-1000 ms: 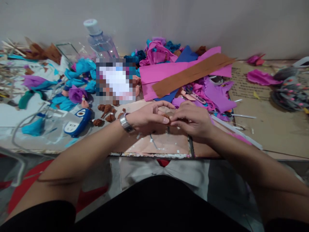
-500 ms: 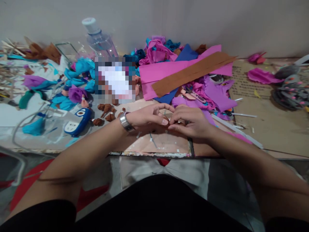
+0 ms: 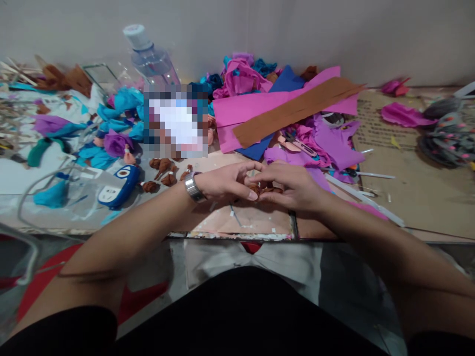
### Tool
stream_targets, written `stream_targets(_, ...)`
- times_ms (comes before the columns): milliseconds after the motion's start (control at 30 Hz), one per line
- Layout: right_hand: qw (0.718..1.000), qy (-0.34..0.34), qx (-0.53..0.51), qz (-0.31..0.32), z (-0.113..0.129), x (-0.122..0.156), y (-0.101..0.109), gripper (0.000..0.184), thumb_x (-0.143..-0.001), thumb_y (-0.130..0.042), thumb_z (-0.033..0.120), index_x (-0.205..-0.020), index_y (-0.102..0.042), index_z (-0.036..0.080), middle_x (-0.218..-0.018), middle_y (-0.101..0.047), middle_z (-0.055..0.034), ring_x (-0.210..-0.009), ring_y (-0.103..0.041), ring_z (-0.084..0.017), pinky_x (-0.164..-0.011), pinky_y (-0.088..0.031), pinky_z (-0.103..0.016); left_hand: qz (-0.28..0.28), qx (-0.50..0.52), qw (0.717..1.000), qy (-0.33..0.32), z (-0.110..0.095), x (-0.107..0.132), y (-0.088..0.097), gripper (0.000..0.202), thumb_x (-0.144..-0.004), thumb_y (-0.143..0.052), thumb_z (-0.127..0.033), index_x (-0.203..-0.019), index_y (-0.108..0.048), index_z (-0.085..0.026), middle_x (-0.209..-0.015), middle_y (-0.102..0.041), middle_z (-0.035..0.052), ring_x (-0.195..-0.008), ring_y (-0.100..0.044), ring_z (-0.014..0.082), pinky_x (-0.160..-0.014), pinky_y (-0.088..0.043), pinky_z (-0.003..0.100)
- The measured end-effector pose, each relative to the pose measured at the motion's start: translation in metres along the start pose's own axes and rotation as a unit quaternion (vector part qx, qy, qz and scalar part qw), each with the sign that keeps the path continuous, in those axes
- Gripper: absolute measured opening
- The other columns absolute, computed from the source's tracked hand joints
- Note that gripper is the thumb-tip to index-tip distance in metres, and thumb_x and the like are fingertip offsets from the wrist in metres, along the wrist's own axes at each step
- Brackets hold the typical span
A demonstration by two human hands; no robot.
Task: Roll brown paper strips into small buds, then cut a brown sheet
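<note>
Between my two hands is a strip of brown crepe paper (image 3: 272, 190), partly rolled into a small bud at its left end. My left hand (image 3: 235, 182), with a metal watch (image 3: 193, 187) on the wrist, pinches the rolled end between thumb and fingers. My right hand (image 3: 291, 185) faces it, its thumb and fingertips closed on the paper just to the right. Fingers hide much of the strip. Several finished-looking brown paper buds (image 3: 150, 186) lie on the table left of my left wrist.
Behind my hands lie pink crepe paper (image 3: 233, 111), a long brown strip (image 3: 293, 111) and purple scraps (image 3: 334, 141). A plastic bottle (image 3: 154, 64) stands near the wall. To the left are a blue case (image 3: 120, 190) and blue paper flowers (image 3: 128, 100); cardboard (image 3: 419, 183) is at right.
The fingers of my right hand have shifted slightly, and more of the brown paper shows between my hands. My left hand has stayed nearly in place.
</note>
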State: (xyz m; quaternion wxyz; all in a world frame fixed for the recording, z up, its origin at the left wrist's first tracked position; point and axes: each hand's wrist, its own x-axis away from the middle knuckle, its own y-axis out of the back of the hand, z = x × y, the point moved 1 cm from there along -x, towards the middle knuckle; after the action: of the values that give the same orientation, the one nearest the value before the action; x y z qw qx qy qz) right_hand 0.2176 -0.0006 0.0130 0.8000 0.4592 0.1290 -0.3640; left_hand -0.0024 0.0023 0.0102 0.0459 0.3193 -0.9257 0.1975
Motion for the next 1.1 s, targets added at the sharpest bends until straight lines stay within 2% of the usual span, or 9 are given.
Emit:
stream_targets(67,0.999,0.028,0.019,0.039,0.0,0.0,0.0,0.032,-0.103,-0.065,0.04,-0.129,-0.07,0.023,-0.111,-0.076,-0.0094,-0.107,-0.07,-0.021,-0.092,-0.054,-0.035,0.001,0.0,1.0,0.004,0.003,-0.001,0.0,0.065,-0.069,-0.093,-0.022,-0.123,-0.057,-0.019,-0.096,-0.073,0.0045,-0.083,-0.071,0.0166,-0.074,-0.053,0.027)
stream_targets(200,0.997,0.033,0.023,0.07,0.001,-0.001,0.0,0.024,-0.104,-0.061,0.032,-0.125,-0.07,0.023,-0.117,-0.073,-0.0102,-0.112,-0.068,-0.022,-0.097,-0.054,-0.038,0.007,0.015,1.0,0.024,0.007,-0.002,0.0,0.056,-0.074,-0.091,-0.024,-0.119,-0.057,-0.019,-0.096,-0.072,0.0041,-0.082,-0.07,0.0154,-0.071,-0.052,0.024)
stream_targets(367,1.0,0.02,0.008,0.02,0.004,-0.003,0.002,0.023,-0.099,-0.069,0.033,-0.118,-0.069,0.021,-0.106,-0.073,-0.01,-0.101,-0.069,-0.021,-0.09,-0.055,-0.036,-0.019,0.063,0.998,0.017,0.003,0.0,-0.005,0.06,-0.076,-0.091,-0.025,-0.125,-0.057,-0.02,-0.1,-0.074,0.0061,-0.088,-0.073,0.0175,-0.079,-0.054,0.028)
stream_targets(500,0.999,0.011,0.046,-0.023,0.003,-0.003,0.003,0.023,-0.096,-0.074,0.038,-0.11,-0.069,0.022,-0.096,-0.072,-0.007,-0.089,-0.068,-0.02,-0.082,-0.054,-0.034,-0.048,0.105,0.993,-0.004,-0.001,-0.001,-0.01,0.062,-0.073,-0.093,-0.023,-0.124,-0.058,-0.019,-0.101,-0.075,0.0072,-0.089,-0.074,0.0187,-0.082,-0.056,0.031)
stream_targets(700,0.992,0.018,0.098,-0.079,-0.001,-0.002,0.004,0.026,-0.092,-0.077,0.045,-0.102,-0.07,0.022,-0.089,-0.071,-0.0059,-0.083,-0.067,-0.02,-0.076,-0.052,-0.034,-0.094,0.132,0.986,-0.028,-0.005,-0.004,-0.019,0.068,-0.068,-0.096,-0.02,-0.123,-0.056,-0.018,-0.103,-0.077,0.0082,-0.091,-0.076,0.0208,-0.085,-0.057,0.032)
stream_targets(833,0.99,0.011,0.104,-0.096,-0.001,-0.002,0.003,0.03,-0.092,-0.077,0.051,-0.098,-0.071,0.022,-0.089,-0.073,-0.0058,-0.083,-0.068,-0.02,-0.075,-0.052,-0.033,-0.125,0.133,0.982,-0.043,-0.005,-0.005,-0.022,0.067,-0.067,-0.096,-0.02,-0.121,-0.057,-0.018,-0.095,-0.078,0.0049,-0.085,-0.076,0.0187,-0.083,-0.057,0.031)
stream_targets(933,0.99,0.006,0.099,-0.103,-0.001,-0.002,0.002,0.035,-0.091,-0.077,0.054,-0.101,-0.073,0.022,-0.088,-0.075,-0.0058,-0.082,-0.069,-0.02,-0.076,-0.053,-0.033,-0.135,0.126,0.982,-0.043,-0.005,-0.005,-0.019,0.063,-0.066,-0.096,-0.023,-0.117,-0.059,-0.017,-0.097,-0.077,0.0043,-0.078,-0.075,0.0159,-0.078,-0.057,0.029)
stream_targets(1100,0.994,0.017,0.078,-0.072,-0.004,0.0,0.0,0.03,-0.096,-0.073,0.049,-0.112,-0.076,0.023,-0.091,-0.08,-0.0043,-0.084,-0.073,-0.018,-0.083,-0.053,-0.033,-0.097,0.113,0.989,-0.02,-0.005,-0.002,-0.012,0.057,-0.066,-0.095,-0.024,-0.112,-0.062,-0.017,-0.09,-0.076,0.0034,-0.078,-0.075,0.0177,-0.078,-0.057,0.032)
